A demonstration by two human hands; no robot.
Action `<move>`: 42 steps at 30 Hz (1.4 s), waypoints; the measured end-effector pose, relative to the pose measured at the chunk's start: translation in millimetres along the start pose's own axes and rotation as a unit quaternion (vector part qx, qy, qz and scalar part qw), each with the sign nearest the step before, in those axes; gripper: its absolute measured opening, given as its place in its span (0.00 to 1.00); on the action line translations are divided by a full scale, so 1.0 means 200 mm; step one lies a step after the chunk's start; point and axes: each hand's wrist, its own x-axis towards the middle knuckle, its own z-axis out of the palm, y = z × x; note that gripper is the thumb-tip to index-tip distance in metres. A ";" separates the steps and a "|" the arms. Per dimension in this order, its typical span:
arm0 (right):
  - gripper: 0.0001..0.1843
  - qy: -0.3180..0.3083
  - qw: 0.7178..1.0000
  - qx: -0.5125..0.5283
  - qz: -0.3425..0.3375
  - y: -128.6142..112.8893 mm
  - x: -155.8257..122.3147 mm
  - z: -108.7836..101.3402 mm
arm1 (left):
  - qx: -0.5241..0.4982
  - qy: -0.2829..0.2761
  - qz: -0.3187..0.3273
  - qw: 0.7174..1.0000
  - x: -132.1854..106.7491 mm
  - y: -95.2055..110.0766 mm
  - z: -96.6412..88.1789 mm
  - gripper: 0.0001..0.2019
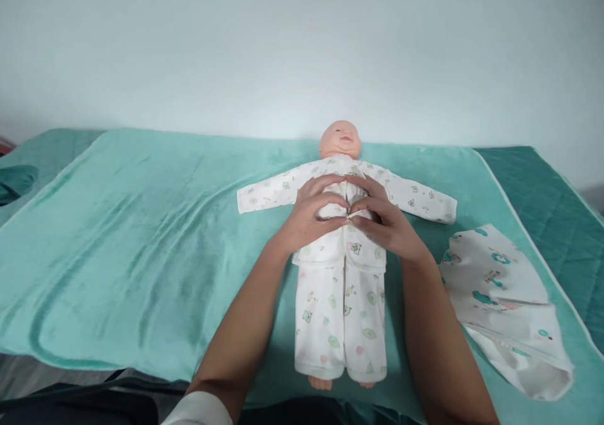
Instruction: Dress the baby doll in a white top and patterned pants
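A baby doll (340, 139) lies on its back on a teal blanket (141, 242), head towards the wall. It wears a white printed top (415, 197) with sleeves spread wide and matching trousers (340, 318). My left hand (309, 211) and my right hand (384, 217) meet on the doll's chest, fingers curled and pinching the front edges of the top where they come together. Bare doll feet stick out at the near end.
A second white printed garment (504, 299) lies crumpled on the blanket to the right of the doll. A darker quilted green cover (561, 217) shows at the right edge. A dark green cloth (16, 183) sits at the far left. A pale wall stands behind.
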 end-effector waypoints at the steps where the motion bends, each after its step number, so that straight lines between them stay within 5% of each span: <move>1: 0.04 -0.002 1.000 0.006 0.004 0.00 0.00 0.00 | 0.006 -0.007 0.003 1.000 0.00 0.00 0.00 0.06; 7: 0.04 0.050 0.991 0.112 0.055 -0.01 -0.01 0.01 | 0.051 -0.020 0.007 0.998 0.00 0.01 -0.01 0.08; 10: 0.07 0.193 0.958 0.173 0.123 0.01 0.01 0.05 | 0.095 0.013 0.005 0.995 -0.01 0.04 0.02 0.10; 13: 0.11 0.354 0.892 0.182 0.212 0.06 0.03 0.08 | 0.144 0.063 -0.008 0.988 -0.01 0.06 0.07 0.13; 16: 0.16 0.430 0.855 0.156 0.243 0.11 0.04 0.08 | 0.174 0.116 -0.039 0.977 -0.02 0.06 0.09 0.10; 20: 0.16 0.402 0.875 0.053 0.264 0.13 0.04 0.09 | 0.163 0.176 -0.095 0.966 -0.02 0.05 0.11 0.03; 25: 0.14 0.381 0.892 0.052 0.238 0.17 0.02 0.06 | -0.011 0.239 -0.154 0.959 -0.01 -0.02 0.05 0.03; 31: 0.16 0.500 0.832 -0.100 0.219 0.33 -0.08 -0.16 | -0.068 0.406 -0.291 0.863 -0.06 -0.28 -0.17 0.08; 35: 0.17 0.454 0.856 -0.138 0.206 0.33 -0.08 -0.14 | 0.092 0.389 -0.267 0.877 -0.07 -0.38 -0.19 0.10; 39: 0.17 0.326 0.911 -0.216 0.131 0.30 -0.01 -0.01 | 0.203 0.271 -0.144 0.930 -0.03 -0.32 -0.09 0.09; 42: 0.19 0.272 0.918 -0.267 0.111 0.31 0.04 0.02 | 0.211 0.193 -0.134 0.949 0.01 -0.29 -0.05 0.14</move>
